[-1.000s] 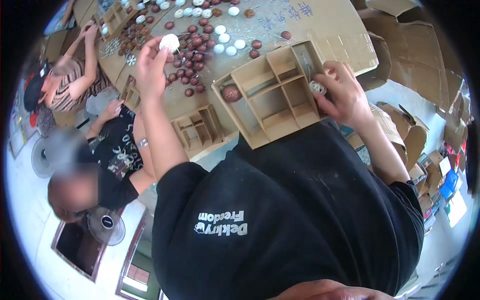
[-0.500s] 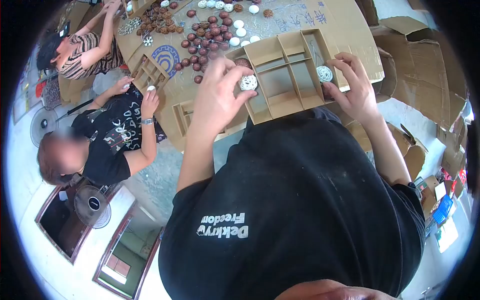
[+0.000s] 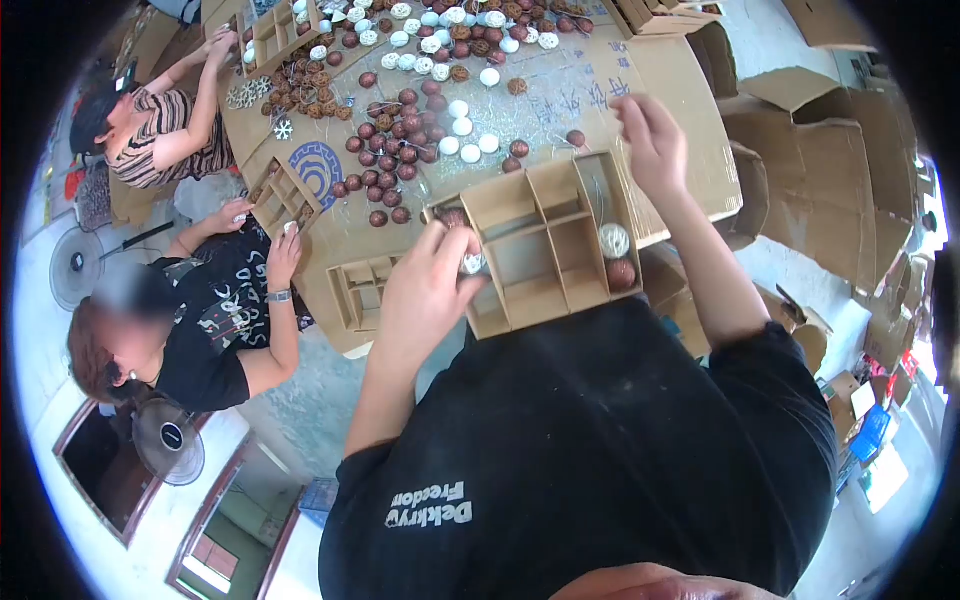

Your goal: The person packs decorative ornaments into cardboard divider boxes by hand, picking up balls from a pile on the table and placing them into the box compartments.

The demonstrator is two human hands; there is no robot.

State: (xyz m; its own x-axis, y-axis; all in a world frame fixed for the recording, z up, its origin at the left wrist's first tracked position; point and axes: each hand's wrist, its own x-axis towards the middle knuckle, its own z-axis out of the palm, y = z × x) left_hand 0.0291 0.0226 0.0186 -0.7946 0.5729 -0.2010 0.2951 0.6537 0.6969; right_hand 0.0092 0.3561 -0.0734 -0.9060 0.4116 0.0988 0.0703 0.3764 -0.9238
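In the head view, a divided cardboard tray point(image 3: 523, 254) rests tilted against the front of my black shirt. My left hand point(image 3: 425, 285) is at its left end, thumb and index finger closed around a white woven ball point(image 3: 472, 263). A dark red ball point(image 3: 453, 218) sits just above those fingers, partly covered. The tray's right compartment holds another white woven ball point(image 3: 614, 240) and a brownish-red ball point(image 3: 621, 274). My right hand point(image 3: 655, 150) is raised above the tray's upper right, apart from it, fingers partly stretched with nothing visible in them.
Dark red balls point(image 3: 400, 140), plain white balls point(image 3: 460, 127) and brown woven balls point(image 3: 315, 95) lie on the cardboard-covered table point(image 3: 690, 130). Another divided tray point(image 3: 352, 290) lies at left. Two people work along the left side; one handles a small tray point(image 3: 290, 205). Large cartons point(image 3: 800, 190) stand at right.
My right hand has let go of the tray's right end and moved up and away. The tray appears lower in view, more of the table shows, and my left hand stays at the white ball.
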